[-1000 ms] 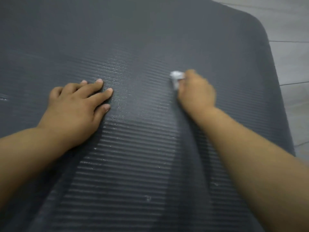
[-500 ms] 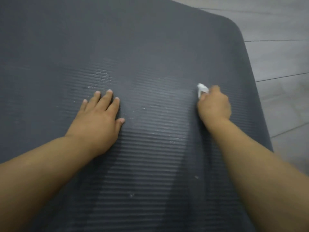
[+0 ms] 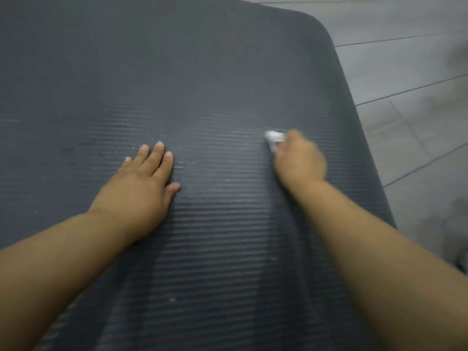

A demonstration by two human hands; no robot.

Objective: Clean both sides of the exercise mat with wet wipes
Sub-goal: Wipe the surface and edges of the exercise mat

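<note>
Wiping is under way on the upturned face of the mat point(image 3: 228, 72), which lies flat on the tiled floor point(image 3: 405, 72) with its rounded far corner showing at the right. The right hand point(image 3: 300, 160) is curled round a small bunched white wipe point(image 3: 274, 138) and presses it to the ribbed surface toward the right edge; the hand is blurred, so how each finger sits cannot be told. The left hand point(image 3: 141, 183) lies flat near the middle of the mat, fingers straight, holding nothing. Faint wet streaks glint between and just ahead of the two hands, which suggests this band has been gone over. The far stretch looks dull and is likely not yet wiped. The near part is shadowed by the arms and hard to judge. I judge this face only partly done; whether the other face has been cleaned cannot be told. As for containers, no packet of wipes, bin or tub shows anywhere in view
</note>
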